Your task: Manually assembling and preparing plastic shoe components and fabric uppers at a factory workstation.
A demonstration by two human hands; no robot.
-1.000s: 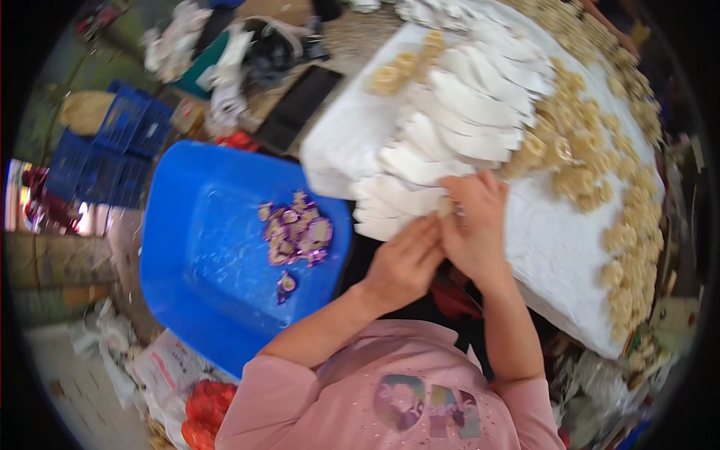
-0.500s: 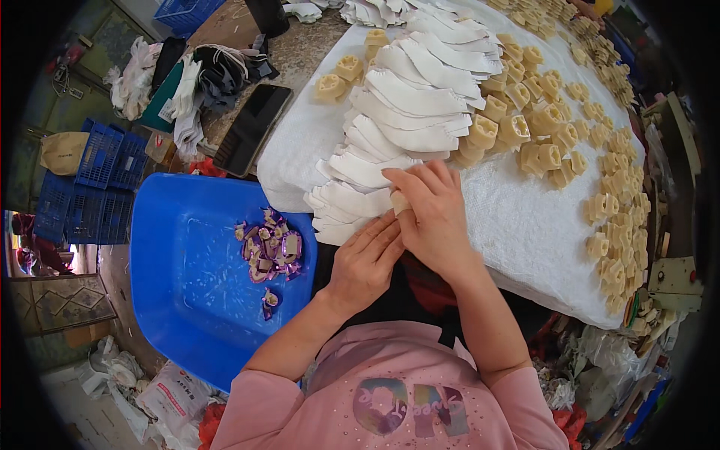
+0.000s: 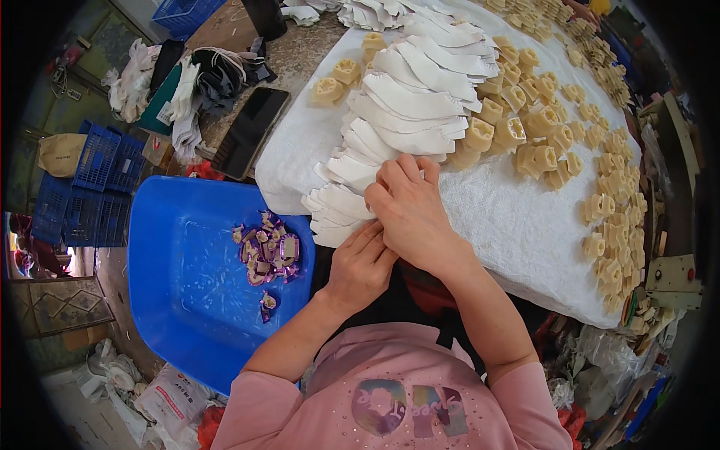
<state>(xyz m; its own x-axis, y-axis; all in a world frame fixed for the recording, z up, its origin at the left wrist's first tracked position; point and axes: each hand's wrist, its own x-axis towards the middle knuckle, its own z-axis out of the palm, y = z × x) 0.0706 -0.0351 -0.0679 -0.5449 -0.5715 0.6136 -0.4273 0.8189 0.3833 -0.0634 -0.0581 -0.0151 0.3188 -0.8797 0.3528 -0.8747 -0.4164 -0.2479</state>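
Observation:
My left hand and my right hand meet at the near edge of a white-covered work surface. Both have their fingers drawn together. The backs of the hands hide whatever lies between the fingertips. Right beyond them, overlapping curved white pieces, like cut paper or thin sheet, run away in a long fanned row. My right fingers are against the near part of this row. Hollow beige moulded pieces are heaped to the right of it.
On the left stands a blue tub holding several purple-and-beige pieces. A dark phone lies behind it, near gloves and cloths. Blue crates are stacked far left. More beige pieces line the right edge.
My right hand has shifted slightly left and turned over, its fingers curling closer. The small beige piece seen at its fingertips before is now hidden. My left hand has barely moved.

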